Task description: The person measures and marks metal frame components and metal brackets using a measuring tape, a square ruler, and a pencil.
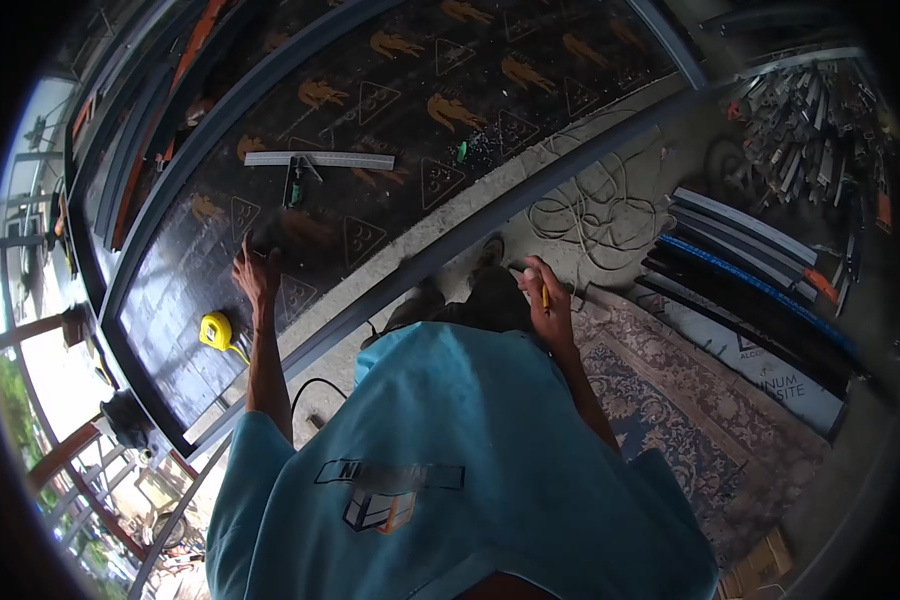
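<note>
My left hand (257, 272) reaches out over the dark printed board (310, 235), fingers spread and nothing in them. Below it on the board lies a yellow tape measure (215, 330), with a short piece of yellow tape extending toward my forearm. Farther up, a combination square (320, 160) rests with its long silver ruler lying crosswise. Close to my body on the right, my right hand (550, 305) is closed around a yellow pencil (545, 296). A grey metal bar (440, 255) runs diagonally between my legs and the board.
Grey metal frame bars (235, 105) border the board. Right of me, a loose cable (595, 215) lies coiled on the floor beside a patterned rug (670, 385). Stacked profiles (750, 260) and a heap of metal offcuts (805, 135) lie farther right.
</note>
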